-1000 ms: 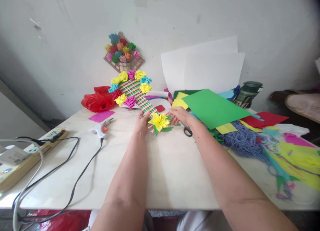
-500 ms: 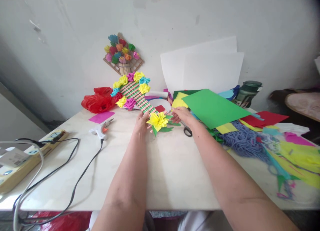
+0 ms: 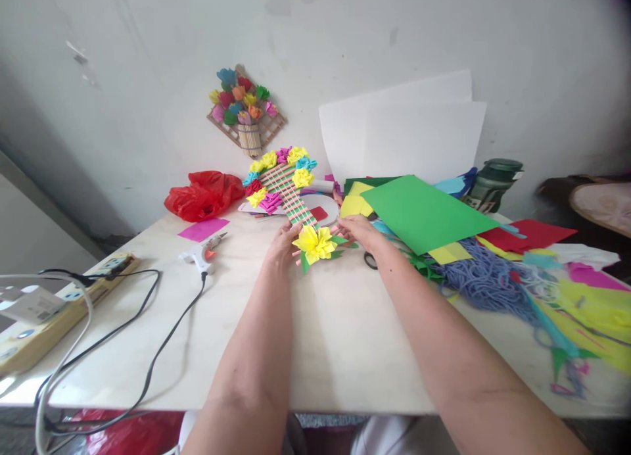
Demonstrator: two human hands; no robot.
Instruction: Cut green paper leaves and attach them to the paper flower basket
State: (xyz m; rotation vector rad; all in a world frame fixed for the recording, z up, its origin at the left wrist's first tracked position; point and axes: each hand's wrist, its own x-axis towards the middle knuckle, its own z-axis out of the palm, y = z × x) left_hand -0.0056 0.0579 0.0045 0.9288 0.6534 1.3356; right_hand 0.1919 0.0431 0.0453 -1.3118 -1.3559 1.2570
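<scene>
Two hands pinch the woven flower fan (image 3: 288, 187) at its narrow end, tilted up off the table (image 3: 315, 336). Left hand (image 3: 282, 241) and right hand (image 3: 359, 229) flank the yellow flower (image 3: 314, 242); best grip the sticks, not petals.

Bright, even daylight; soft shadows lie under the arms. Edges bend and darken at the far right corner.

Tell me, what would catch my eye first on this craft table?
Probably the woven paper fan ringed with bright paper flowers, tilted up at the table's middle; the left hand and right hand grip its lower end beside a big yellow flower. A green sheet tops the coloured paper pile on the right.
</scene>
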